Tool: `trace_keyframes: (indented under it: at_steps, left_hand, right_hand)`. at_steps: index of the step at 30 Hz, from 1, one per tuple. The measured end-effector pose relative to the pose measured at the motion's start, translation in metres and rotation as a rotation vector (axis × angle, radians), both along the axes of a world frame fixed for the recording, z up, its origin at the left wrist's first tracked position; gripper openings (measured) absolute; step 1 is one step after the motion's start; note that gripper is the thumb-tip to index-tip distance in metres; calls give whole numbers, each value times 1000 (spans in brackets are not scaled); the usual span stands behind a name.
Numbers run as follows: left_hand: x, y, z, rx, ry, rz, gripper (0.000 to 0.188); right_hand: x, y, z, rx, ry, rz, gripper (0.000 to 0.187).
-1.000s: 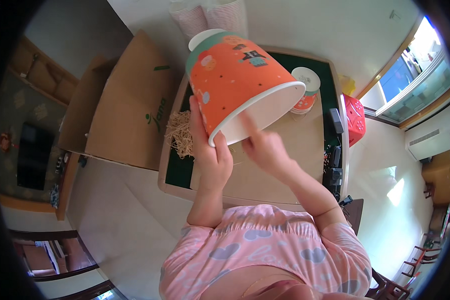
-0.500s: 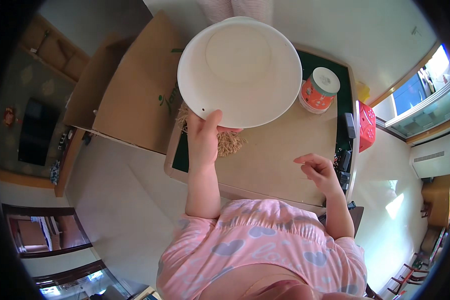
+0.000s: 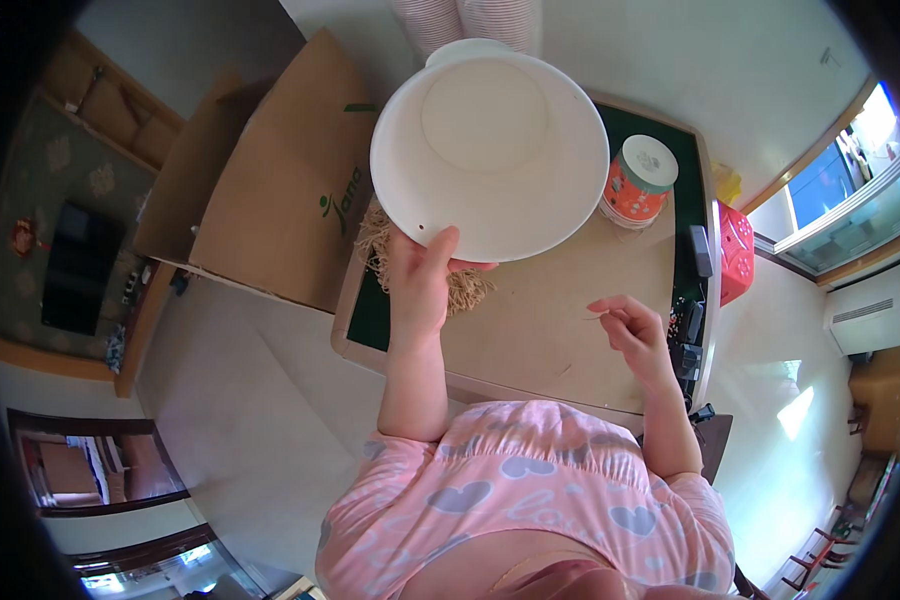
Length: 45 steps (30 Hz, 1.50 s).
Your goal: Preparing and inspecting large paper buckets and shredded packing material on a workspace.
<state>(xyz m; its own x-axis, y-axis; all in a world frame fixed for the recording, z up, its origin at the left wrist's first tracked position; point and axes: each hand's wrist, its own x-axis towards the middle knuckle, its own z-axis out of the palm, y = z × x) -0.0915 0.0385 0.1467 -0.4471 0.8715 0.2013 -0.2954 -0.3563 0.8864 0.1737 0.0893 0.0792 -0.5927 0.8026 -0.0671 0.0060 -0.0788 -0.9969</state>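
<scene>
My left hand (image 3: pixel 422 285) grips the near rim of a white paper bucket (image 3: pixel 490 205), thumb inside and fingers beneath. The bucket is tilted with its mouth toward me, and a small dark hole shows near the rim by my thumb. Partly hidden under it lies a bundle of tan cords (image 3: pixel 467 292). To the right, my right hand (image 3: pixel 633 335) hovers over the table with thumb and index finger pinched. A thin pale strand sticks out from the pinch, hard to make out. Farther back stands an upside-down stack of red and white paper buckets (image 3: pixel 638 190).
A table (image 3: pixel 540 350) with a brown board over a green top lies before me. Left of it stands a large open cardboard box (image 3: pixel 270 190). Small dark devices (image 3: pixel 686 340) line the right edge, beside a red stool (image 3: pixel 735 250). Another person's striped legs (image 3: pixel 470 22) show beyond the table.
The bucket and my left hand have shifted slightly right and toward me. My right hand has risen a little, and the thin strand now shows to the left of its fingertips.
</scene>
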Motion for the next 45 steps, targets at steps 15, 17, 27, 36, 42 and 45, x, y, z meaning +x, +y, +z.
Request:
trace_keyframes:
  at_steps: [15, 17, 27, 36, 42, 45]
  left_hand:
    - [21, -9, -14, -466, 976, 42, 16]
    - [19, -6, -17, -545, 1105, -12, 13]
    - [18, -7, -28, -552, 948, -62, 14]
    - [6, -25, -31, -521, 830, 20, 21]
    - [-15, -34, -54, -461, 754, 68, 23]
    - [-17, -35, -55, -451, 708, 95, 22]
  right_hand:
    - [10, 1, -29, -153, 59, -329, 33]
    - [9, -3, -43, -179, 68, -329, 33]
    - [10, -16, -45, -248, 70, -320, 30]
    - [18, -14, -39, -132, 92, -248, 31]
    - [34, -12, -43, -74, 76, -282, 22]
    - [41, -12, -44, -154, 40, -236, 17]
